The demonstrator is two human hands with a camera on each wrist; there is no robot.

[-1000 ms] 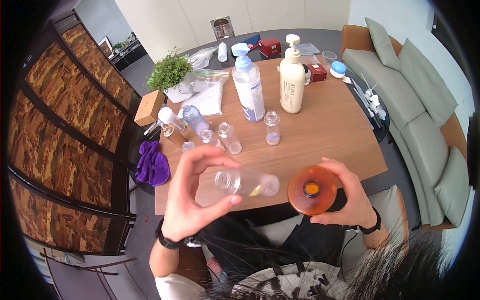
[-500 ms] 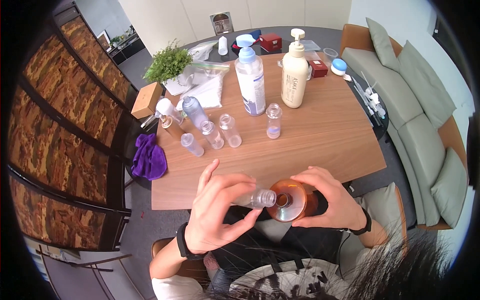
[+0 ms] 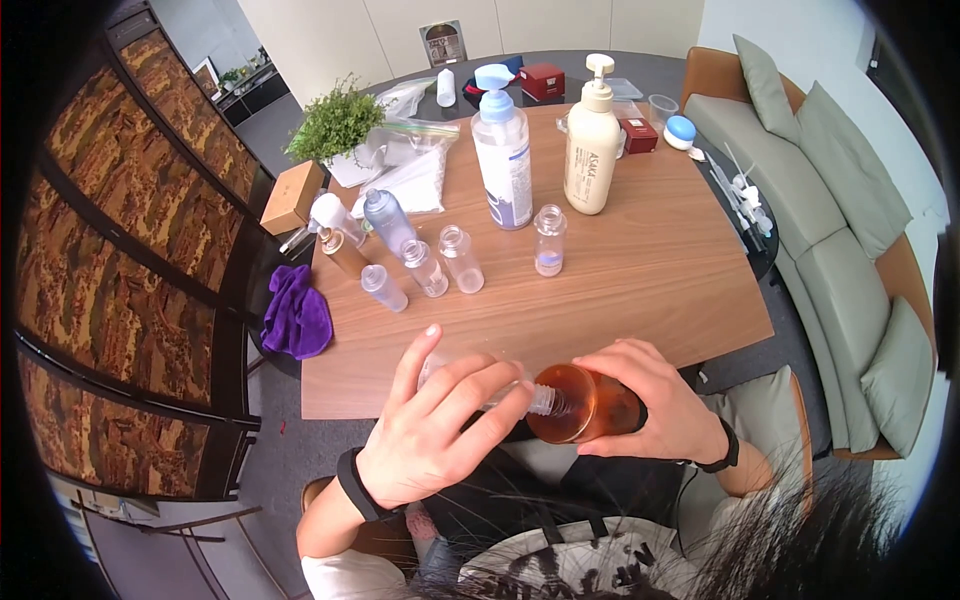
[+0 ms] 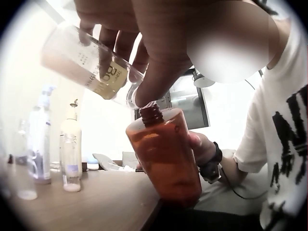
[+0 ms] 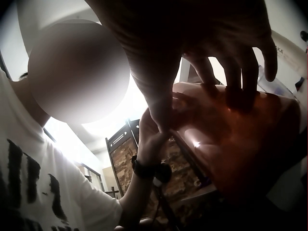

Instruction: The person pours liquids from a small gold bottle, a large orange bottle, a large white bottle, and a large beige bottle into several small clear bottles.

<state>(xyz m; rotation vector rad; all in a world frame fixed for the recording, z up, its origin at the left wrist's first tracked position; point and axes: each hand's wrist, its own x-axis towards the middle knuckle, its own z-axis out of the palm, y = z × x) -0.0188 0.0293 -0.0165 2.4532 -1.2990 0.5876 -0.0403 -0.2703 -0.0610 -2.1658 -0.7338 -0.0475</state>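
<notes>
My left hand (image 3: 440, 425) grips a small clear bottle (image 4: 72, 57) with a yellow label, tilted mouth down. Its mouth sits right at the threaded neck of an amber bottle (image 4: 166, 156), which leans toward it. Curled round the amber bottle's side is my right hand (image 3: 660, 410). In the head view, the fingers of the left hand cover much of the clear bottle, and only part of its body and its ridged neck show. Both bottles are held at the near edge of the wooden table (image 3: 640, 290). In the right wrist view the amber bottle is dark and close.
Several small bottles, one of them a clear bottle (image 3: 549, 240), stand on the table. Behind them are a blue-topped pump bottle (image 3: 503, 165) and a cream pump bottle (image 3: 590, 160). A potted plant (image 3: 338, 125) and a purple cloth (image 3: 297, 315) are at the left.
The clear bottle has moved right and turned so its mouth meets the amber bottle's neck. The amber bottle has moved left and tipped toward it.
</notes>
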